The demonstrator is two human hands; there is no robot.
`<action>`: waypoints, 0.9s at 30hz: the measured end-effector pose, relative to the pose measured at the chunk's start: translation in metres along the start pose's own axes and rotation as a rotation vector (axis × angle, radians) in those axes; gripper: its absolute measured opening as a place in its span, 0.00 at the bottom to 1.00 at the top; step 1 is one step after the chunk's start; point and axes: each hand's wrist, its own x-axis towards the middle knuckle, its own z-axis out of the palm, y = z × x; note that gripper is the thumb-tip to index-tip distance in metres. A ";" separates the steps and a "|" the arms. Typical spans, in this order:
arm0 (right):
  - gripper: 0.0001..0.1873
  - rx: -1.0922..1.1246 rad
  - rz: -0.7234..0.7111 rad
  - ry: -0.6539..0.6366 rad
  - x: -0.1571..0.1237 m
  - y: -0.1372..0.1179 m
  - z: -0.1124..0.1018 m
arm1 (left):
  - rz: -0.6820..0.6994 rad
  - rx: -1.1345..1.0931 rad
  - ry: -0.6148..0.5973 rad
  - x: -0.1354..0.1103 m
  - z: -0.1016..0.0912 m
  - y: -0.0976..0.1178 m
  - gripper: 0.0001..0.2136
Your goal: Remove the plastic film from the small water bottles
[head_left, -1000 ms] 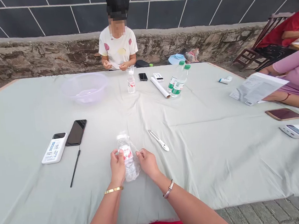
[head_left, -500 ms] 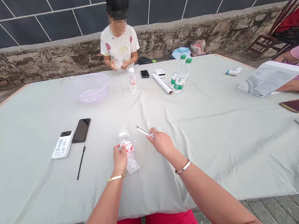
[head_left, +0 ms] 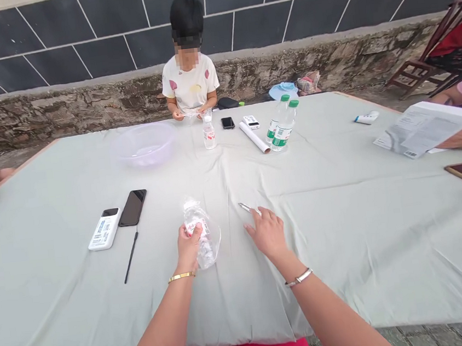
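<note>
Over at the left of the pale grey-green tablecloth (head_left: 40, 281), a black smartphone (head_left: 132, 207) lies just beside a white labelled device (head_left: 105, 229), with a thin black stylus (head_left: 131, 256) nearer the person. Next along, the person's left hand (head_left: 188, 249) is clamped on a clear plastic water bottle (head_left: 202, 242), thumb and fingers wrapped over its red-and-white label. The bottle sits on the cloth directly in front of the person. Its long axis runs away from them, with the neck pointing to the far side and slightly left, and the base toward the near table edge. Its thin, crinkled wall looks light, soft and easily dented, and probably slippery; the neck end would likely give the firmest hold, since the body would yield under a squeeze. A loose clear film seems to bulge at its right side, though what that is cannot be told. Further right, the right hand (head_left: 267, 233) is open and holds nothing, its fingers spread apart, and its fingertips (head_left: 260, 211) sit just beside a slim silver pen-like tool (head_left: 245, 208) lying on the cloth.
</note>
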 end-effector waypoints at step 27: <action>0.19 1.287 0.363 -0.174 -0.054 -0.037 -0.008 | -0.398 -0.252 -0.354 -0.005 -0.043 0.012 0.14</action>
